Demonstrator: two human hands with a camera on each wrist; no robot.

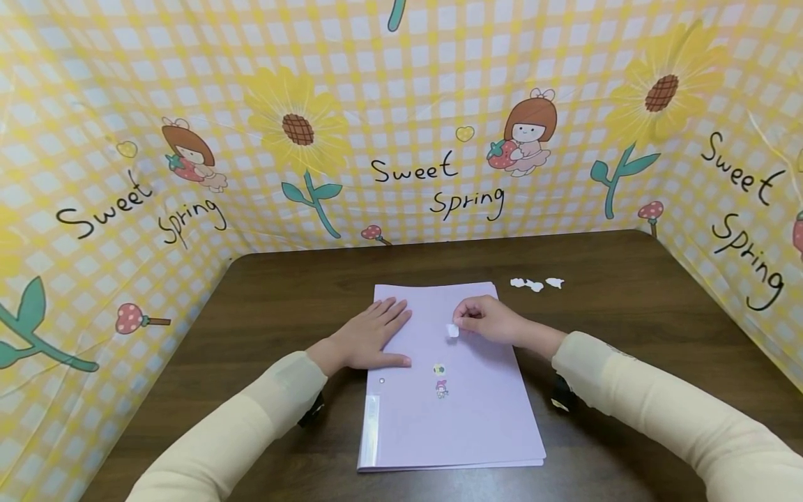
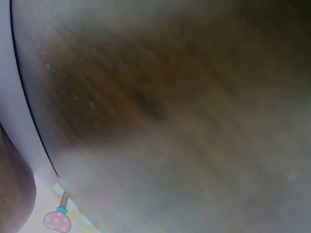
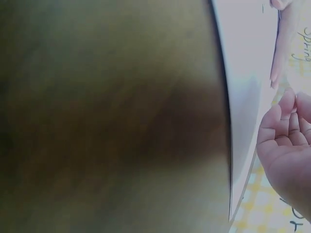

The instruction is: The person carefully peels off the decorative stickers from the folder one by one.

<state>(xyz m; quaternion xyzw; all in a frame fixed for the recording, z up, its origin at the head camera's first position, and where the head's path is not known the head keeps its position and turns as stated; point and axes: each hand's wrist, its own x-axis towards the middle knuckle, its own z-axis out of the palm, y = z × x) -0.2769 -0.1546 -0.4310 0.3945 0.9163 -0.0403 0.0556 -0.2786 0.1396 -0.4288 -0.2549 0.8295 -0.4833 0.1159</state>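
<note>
A lilac folder lies on the brown table with its clear-edged spine to the left. My left hand rests flat on its upper left part, fingers spread. Between thumb and forefinger, my right hand pinches a small white sticker over the folder's upper middle. Two small stickers sit on the cover below: a yellow and blue one and a pink-hooded character. In the right wrist view the curled right hand shows beside the folder's edge.
Several white paper scraps lie on the table past the folder's upper right corner. A yellow checked cloth with flowers and lettering hangs around the back and sides. Dark wrist devices show under the sleeves.
</note>
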